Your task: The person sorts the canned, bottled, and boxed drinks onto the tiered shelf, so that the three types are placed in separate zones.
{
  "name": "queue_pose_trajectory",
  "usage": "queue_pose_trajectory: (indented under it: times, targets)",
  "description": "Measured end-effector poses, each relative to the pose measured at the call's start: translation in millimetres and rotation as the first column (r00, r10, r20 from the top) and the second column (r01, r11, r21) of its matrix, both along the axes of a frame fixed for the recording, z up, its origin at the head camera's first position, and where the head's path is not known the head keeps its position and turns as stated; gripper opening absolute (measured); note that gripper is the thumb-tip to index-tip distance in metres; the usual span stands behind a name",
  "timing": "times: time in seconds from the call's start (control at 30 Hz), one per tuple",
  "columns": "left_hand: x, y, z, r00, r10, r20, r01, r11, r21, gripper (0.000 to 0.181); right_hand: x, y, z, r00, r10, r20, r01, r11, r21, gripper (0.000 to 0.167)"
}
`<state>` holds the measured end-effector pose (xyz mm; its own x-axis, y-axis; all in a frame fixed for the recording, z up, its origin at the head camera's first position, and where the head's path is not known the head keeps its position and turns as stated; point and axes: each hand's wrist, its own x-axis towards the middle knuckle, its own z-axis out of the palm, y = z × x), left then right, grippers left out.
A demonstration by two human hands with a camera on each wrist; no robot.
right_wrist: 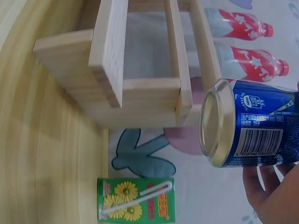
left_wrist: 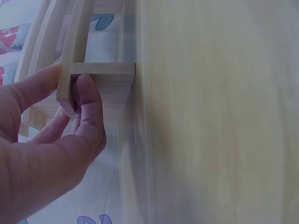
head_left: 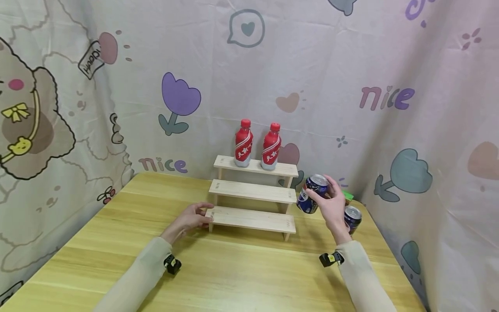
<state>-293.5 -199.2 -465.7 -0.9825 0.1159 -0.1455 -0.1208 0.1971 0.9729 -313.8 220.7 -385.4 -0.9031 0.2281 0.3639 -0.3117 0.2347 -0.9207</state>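
In the head view, my right hand holds a blue soda can in the air, off the right end of a three-step wooden shelf. The can's base and barcode side face the right wrist camera, where the can appears close up. My left hand grips the left end of the lowest step; in the left wrist view the thumb and fingers pinch the board's end. Two red-labelled bottles, one left and one right, stand on the top step.
Behind my right wrist, a second blue can stands on the wooden table. A green drink carton with a straw sits near it, mostly hidden in the head view. A patterned curtain hangs behind the table.
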Motion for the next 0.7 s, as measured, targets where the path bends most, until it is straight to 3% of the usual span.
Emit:
queue_pose_trajectory:
  times: [0.37, 0.7]
  targets:
    - [1.2, -3.0, -0.2, 1.000, 0.012, 0.001, -0.012, 1.000, 0.000, 0.055, -5.1, -26.9, 3.3, 0.991, 0.090, -0.095, -0.090, 0.996, 0.005, 0.072]
    - [4.3, -0.5, 5.0, 0.999, -0.001, -0.036, 0.000, 1.000, -0.027, 0.057, -10.5, -41.7, 3.9, 0.985, 0.166, -0.042, -0.166, 0.986, 0.005, 0.071]
